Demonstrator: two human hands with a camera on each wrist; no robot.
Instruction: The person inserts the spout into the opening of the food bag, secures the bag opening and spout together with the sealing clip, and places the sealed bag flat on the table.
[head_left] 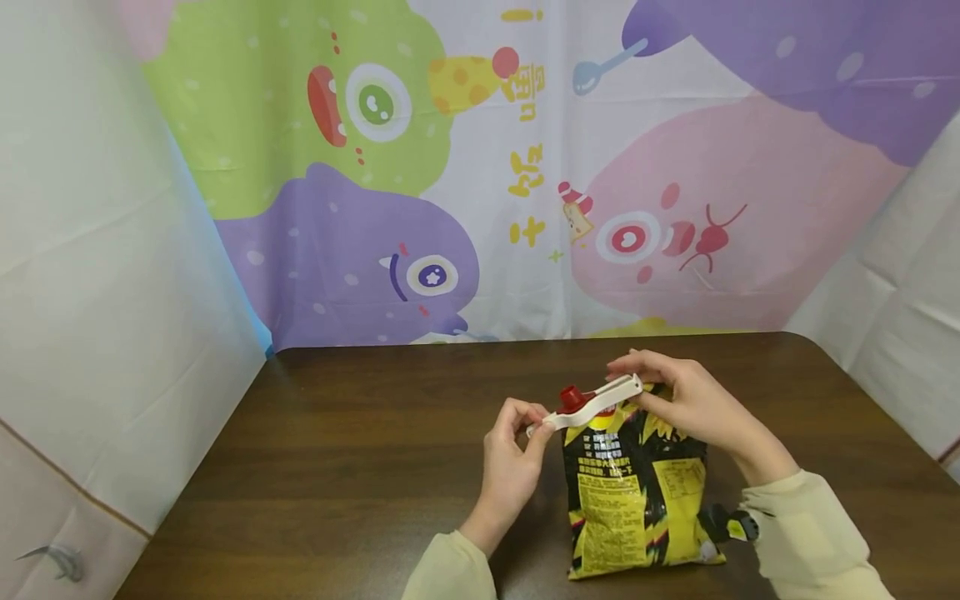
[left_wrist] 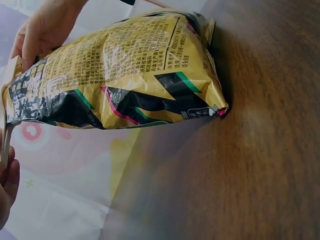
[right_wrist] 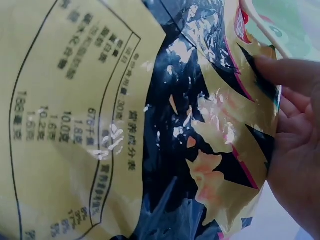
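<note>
A yellow and black chip bag (head_left: 611,508) with printed text stands upright on the table, its lower end on the wood. Across its top lies a white bag clip (head_left: 617,398) with a red spout (head_left: 572,398). My left hand (head_left: 510,458) pinches the clip's left end between thumb and fingers. At the bag's upper right corner, my right hand (head_left: 701,408) grips the film, the thumb in front and fingers behind, as the right wrist view shows on the bag (right_wrist: 75,125). Whether the clip is fully closed I cannot tell.
A small black object with a yellow-green patch (head_left: 738,525) lies beside the bag's lower right, near the right sleeve. The brown wooden table (head_left: 360,475) reaches back to a cartoon-printed curtain (head_left: 525,283); white cloth hangs at both sides.
</note>
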